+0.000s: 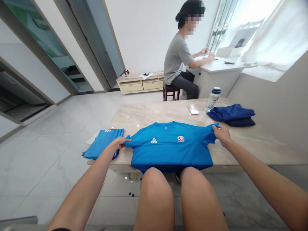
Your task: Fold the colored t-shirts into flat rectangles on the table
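On table (154,112): 1 tee (168,149), L hand (117,143), R hand (221,134).

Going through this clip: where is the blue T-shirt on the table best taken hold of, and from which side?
Probably by the two sleeve ends, coming in from the outer sides, where the left hand and right hand are. The blue T-shirt lies spread front-up, its hem at the near edge of the table, so the sleeves are the free parts sticking out sideways.
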{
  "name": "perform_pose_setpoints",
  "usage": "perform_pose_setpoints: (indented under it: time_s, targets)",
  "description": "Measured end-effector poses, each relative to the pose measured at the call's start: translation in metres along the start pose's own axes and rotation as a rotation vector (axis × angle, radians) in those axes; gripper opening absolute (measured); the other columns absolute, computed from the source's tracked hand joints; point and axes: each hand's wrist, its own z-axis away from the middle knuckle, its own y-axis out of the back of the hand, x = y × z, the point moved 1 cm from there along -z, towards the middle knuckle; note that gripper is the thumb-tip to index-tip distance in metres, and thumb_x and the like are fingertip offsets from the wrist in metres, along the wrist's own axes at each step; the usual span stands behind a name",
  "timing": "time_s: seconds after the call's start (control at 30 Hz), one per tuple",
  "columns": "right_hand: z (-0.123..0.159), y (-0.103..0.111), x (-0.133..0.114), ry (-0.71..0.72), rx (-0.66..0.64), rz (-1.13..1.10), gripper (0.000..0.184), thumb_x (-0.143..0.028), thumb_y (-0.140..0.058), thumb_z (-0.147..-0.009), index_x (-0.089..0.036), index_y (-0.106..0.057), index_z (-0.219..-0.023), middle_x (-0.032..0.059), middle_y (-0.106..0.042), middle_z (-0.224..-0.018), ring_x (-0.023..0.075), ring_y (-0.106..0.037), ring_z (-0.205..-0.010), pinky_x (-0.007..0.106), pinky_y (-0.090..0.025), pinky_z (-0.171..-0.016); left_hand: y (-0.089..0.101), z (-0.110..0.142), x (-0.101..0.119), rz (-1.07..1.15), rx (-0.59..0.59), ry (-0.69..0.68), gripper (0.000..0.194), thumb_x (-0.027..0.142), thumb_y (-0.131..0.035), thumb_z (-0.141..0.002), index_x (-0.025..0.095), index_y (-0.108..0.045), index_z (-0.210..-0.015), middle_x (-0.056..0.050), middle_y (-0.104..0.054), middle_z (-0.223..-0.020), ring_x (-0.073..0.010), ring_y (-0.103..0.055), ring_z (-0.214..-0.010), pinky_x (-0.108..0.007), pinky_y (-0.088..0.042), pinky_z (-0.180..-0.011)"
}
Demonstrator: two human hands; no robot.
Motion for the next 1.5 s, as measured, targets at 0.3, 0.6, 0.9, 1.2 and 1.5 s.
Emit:
perform_pose_setpoints:
  time_s: [0.3,0.6,0.9,1.2,1.5]
  targets:
    - [0.037,0.012,-0.021,0.036,-0.083,0.38,0.043,-0.038,-0.045,-0.109,-0.013,-0.069,-0.135,0.0258,-0.078,-0.121,0.0417,-0.073,-0.118,0.046,-0.054,-0.097,-0.009,-0.005,-0.007,-0.103,0.084,-0.259,0.03,0.043,-0.083,-0.078,0.02,-0.071,-0.095,-0.012,-0.084,-0.109,-0.0344,-0.075,-0.12,-0.037,-0.06,-0.095]
    - [0.065,0.004,-0.075,0.142,-0.278,0.433,0.039,-0.034,-0.049,-0.112,-0.014,-0.064,-0.142,0.0252,-0.08,-0.115,0.0393,-0.08,-0.107,0.045,-0.06,-0.092,-0.037,-0.013,0.036,-0.147,0.16,-0.344,0.037,0.035,-0.087,-0.075,0.021,-0.066,-0.101,-0.017,-0.079,-0.117,-0.0435,-0.066,-0.137,-0.048,-0.059,-0.103]
    - [0.068,-0.016,-0.094,0.163,-0.584,0.014,0.02,-0.018,-0.055,-0.105,-0.015,-0.074,-0.11,0.0132,-0.083,-0.103,0.023,-0.081,-0.075,0.032,-0.065,-0.069,-0.092,0.006,0.045,-0.015,-0.127,-0.444,0.029,0.035,-0.076,-0.092,0.019,-0.064,-0.113,-0.015,-0.078,-0.116,-0.0275,-0.079,-0.107,-0.043,-0.064,-0.097]
    - [-0.025,-0.066,-0.037,0.304,-0.521,0.351,0.045,-0.03,-0.087,-0.087,-0.015,-0.072,-0.127,0.0164,-0.077,-0.122,0.0297,-0.075,-0.112,0.038,-0.06,-0.099,-0.094,-0.088,0.032,-0.293,-0.02,-0.35,0.058,0.042,-0.1,-0.059,0.02,-0.068,-0.103,-0.006,-0.076,-0.096,-0.0298,-0.075,-0.098,-0.036,-0.06,-0.086]
    - [-0.082,-0.092,-0.055,0.424,-1.017,0.418,0.04,-0.055,-0.093,-0.074,-0.023,-0.084,-0.097,0.0021,-0.079,-0.09,0.0263,-0.072,-0.088,0.034,-0.054,-0.083,-0.108,-0.134,0.082,-0.569,-0.505,-0.455,0.042,0.047,-0.102,-0.046,0.023,-0.081,-0.073,-0.002,-0.078,-0.074,-0.0266,-0.071,-0.08,-0.032,-0.052,-0.073]
